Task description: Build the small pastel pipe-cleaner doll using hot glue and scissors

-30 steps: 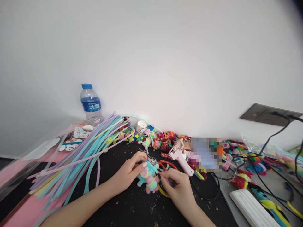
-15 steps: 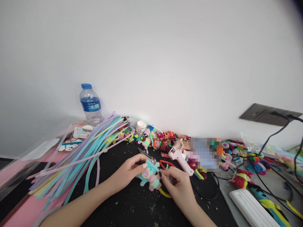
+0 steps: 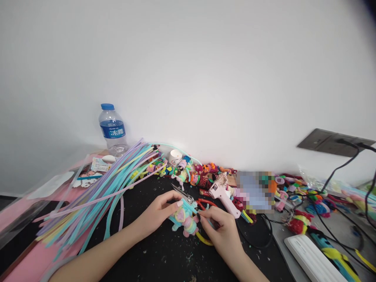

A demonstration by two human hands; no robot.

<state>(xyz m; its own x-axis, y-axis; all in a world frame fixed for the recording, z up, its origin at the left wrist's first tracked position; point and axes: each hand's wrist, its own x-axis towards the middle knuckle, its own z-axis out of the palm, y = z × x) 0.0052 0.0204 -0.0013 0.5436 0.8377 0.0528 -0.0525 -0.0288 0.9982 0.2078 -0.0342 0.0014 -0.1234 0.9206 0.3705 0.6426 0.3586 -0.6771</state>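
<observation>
A small fuzzy figure (image 3: 188,222) in pastel blue, pink and yellow is held above the black mat between both hands. My left hand (image 3: 157,213) pinches its upper left part with thumb and fingers. At its right side, my right hand (image 3: 219,224) has thumb and fingertips closed on a small dark-tipped piece touching the figure. Just behind the hands lie scissors (image 3: 183,192) with open-looking metal blades, and red handles (image 3: 205,203) beside them. A pink glue gun (image 3: 225,197) rests behind my right hand.
Pastel fuzzy stems (image 3: 108,192) spread across the left side. A water bottle (image 3: 113,131) stands behind them. Colourful fuzzy pieces (image 3: 205,174) line the wall. At right are a white power bank-like block (image 3: 313,256), cables and a wall socket (image 3: 326,141).
The figure has tilted slightly in the fingers and shifted a little to the left. Both hands stay almost in place.
</observation>
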